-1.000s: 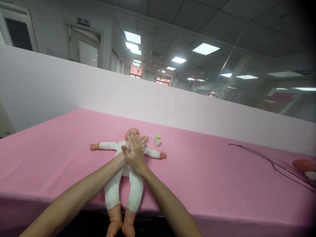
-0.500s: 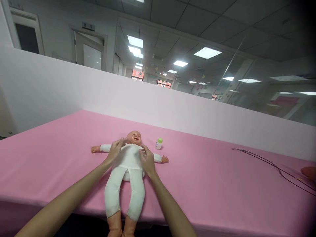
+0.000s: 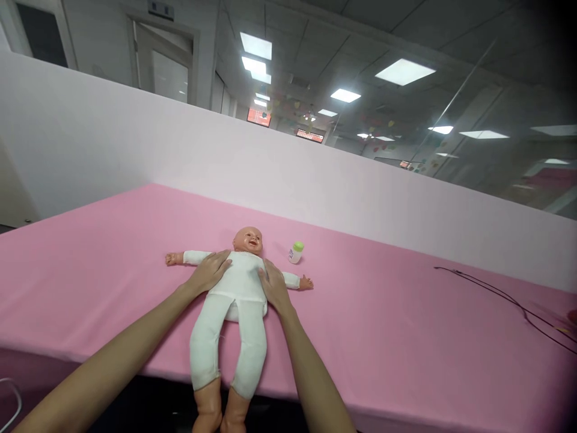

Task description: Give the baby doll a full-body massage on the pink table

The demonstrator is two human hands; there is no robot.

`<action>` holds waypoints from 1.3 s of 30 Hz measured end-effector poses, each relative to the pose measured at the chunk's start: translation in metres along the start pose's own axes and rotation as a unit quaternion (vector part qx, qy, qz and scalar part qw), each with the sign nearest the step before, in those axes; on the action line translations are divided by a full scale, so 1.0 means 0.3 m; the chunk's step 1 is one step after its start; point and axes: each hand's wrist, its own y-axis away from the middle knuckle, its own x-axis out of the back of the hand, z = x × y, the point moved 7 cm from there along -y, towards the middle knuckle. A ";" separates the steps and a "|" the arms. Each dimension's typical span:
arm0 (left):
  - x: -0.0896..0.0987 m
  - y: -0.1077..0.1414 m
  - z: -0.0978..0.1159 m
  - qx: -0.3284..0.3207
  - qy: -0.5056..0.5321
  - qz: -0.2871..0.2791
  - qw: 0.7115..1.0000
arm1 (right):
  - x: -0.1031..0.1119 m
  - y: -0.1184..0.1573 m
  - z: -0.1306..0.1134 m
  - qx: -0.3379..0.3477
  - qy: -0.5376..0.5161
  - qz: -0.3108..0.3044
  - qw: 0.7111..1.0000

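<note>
Doll [image 3: 242, 278] lay face-up on pink cover [image 3: 383, 325], overhanging near edge. Left hand [image 3: 210, 272] and right hand [image 3: 274, 285] rested flat along chest sides, fingers extended, pinching nothing; even, light pressure seemed best.

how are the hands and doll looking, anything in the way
Left hand and right hand open, at either side of the doll. Doll on its back on pink cover, arms spread. Nothing in the way; green-capped bottle stands clear of both hands.
</note>
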 end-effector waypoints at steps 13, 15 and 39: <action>0.048 0.025 -0.044 0.008 0.000 0.061 0.998 | 0.058 0.034 0.046 -0.011 0.038 0.068 0.997; -0.001 0.025 -0.030 -0.005 0.041 0.005 0.999 | 0.004 0.028 0.011 -0.008 -0.021 0.020 1.000; 0.313 0.096 -0.242 0.252 -0.145 0.011 0.957 | 0.274 0.124 0.310 -0.360 -0.005 0.122 0.925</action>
